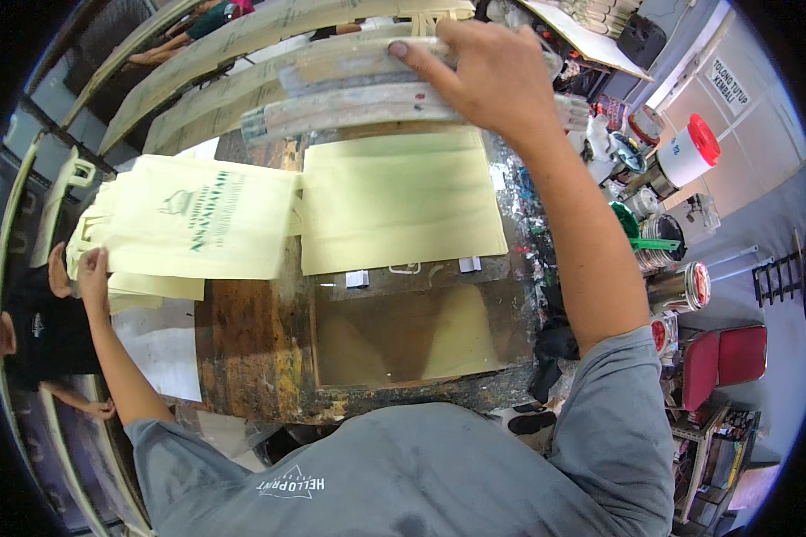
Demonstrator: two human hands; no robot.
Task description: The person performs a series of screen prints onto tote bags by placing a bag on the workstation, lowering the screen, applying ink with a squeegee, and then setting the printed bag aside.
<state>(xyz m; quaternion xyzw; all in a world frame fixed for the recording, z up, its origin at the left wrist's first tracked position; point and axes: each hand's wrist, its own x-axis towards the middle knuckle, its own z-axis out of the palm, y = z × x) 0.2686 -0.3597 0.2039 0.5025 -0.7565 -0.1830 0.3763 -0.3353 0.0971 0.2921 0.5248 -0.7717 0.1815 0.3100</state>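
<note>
My left hand (92, 273) pinches the handle-side edge of a pale yellow tote bag (251, 255) with green printing, held over other pale bags at the left of the table. My right hand (497, 76) is raised at the far side, its fingers closed over the edge of a screen-printing frame (349, 112). The frame is tilted up, smeared whitish and partly blurred. Below it, a plain pale yellow bag (403, 201) lies flat on the printing board, apart from both hands. Two small white blocks (357, 279) sit at its near edge.
Cans and tubs of ink (661, 242) crowd the right side, one with a green scraper. Curved drying racks (179, 76) holding bags stand at the far left. A person in a black shirt (49, 327) stands close at the left. A red chair (725, 362) is at right.
</note>
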